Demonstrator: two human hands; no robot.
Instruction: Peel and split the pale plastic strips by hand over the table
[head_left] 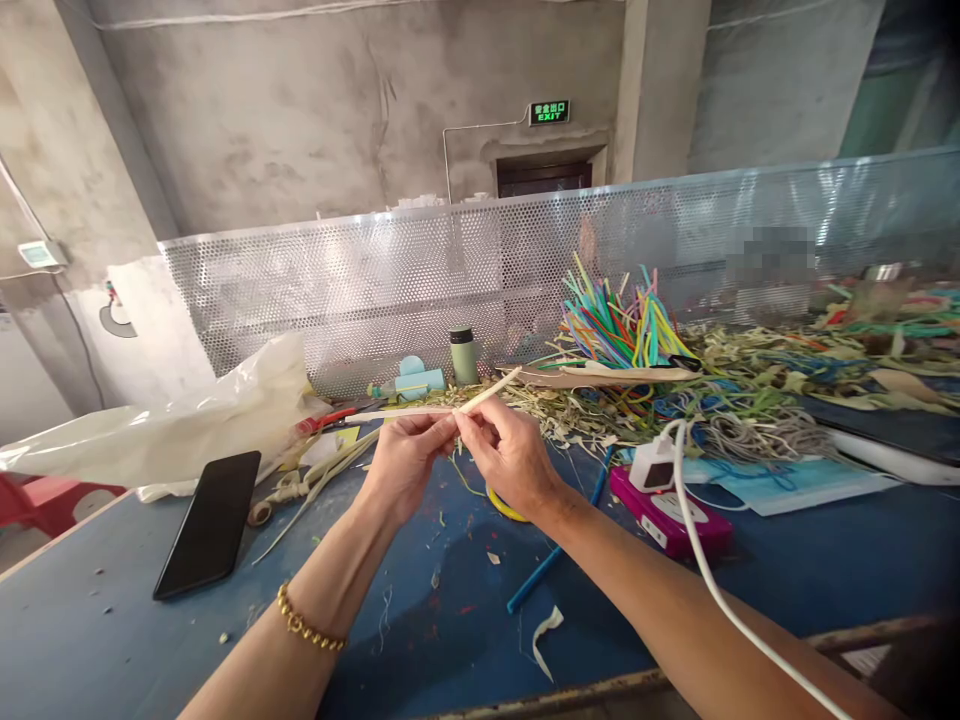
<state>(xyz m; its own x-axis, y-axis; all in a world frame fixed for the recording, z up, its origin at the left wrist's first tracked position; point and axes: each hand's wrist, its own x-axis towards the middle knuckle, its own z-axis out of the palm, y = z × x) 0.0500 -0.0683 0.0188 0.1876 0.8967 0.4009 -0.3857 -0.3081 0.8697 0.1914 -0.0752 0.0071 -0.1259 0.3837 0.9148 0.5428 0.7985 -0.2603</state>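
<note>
Item: pale strip [491,388], held above the blue surface [112,620]. Left hand [405,455] and right hand [510,455]: 2 grips closed on it, fingertips meeting. Handling: close pinches and even tension likely prevent snapping.

Our two bare forearms reach in from the near edge and converge at the middle. Our left hand [405,462] and right hand [510,455] sit side by side, fingertips pinched closed, backs toward us.
</note>
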